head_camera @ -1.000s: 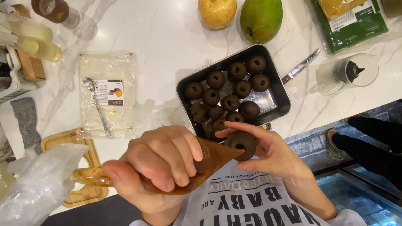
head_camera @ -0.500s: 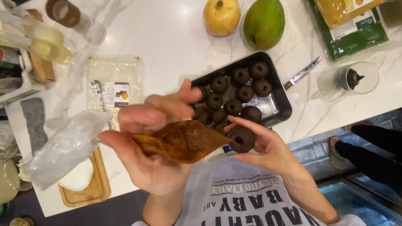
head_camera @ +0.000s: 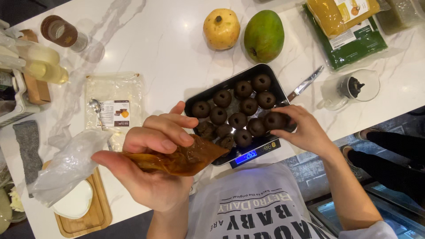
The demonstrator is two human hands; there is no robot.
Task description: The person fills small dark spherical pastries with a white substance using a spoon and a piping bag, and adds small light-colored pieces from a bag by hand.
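Two hands: we work over the white surface [head_camera: 146, 48].
Left hand [head_camera: 152, 166]: clamped around our brown piping bag [head_camera: 177, 160], its tip near the dark tray [head_camera: 279, 90].
Right hand [head_camera: 305, 130]: fingers closed on a chocolate ball [head_camera: 274, 120] at the tray's near right corner.
Tray: sits on a scale [head_camera: 248, 156].

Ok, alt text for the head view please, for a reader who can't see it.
The right hand sets a dark chocolate ball into a black tray of similar balls on a kitchen scale, while the left hand grips a brown-filled piping bag over a white marble counter.
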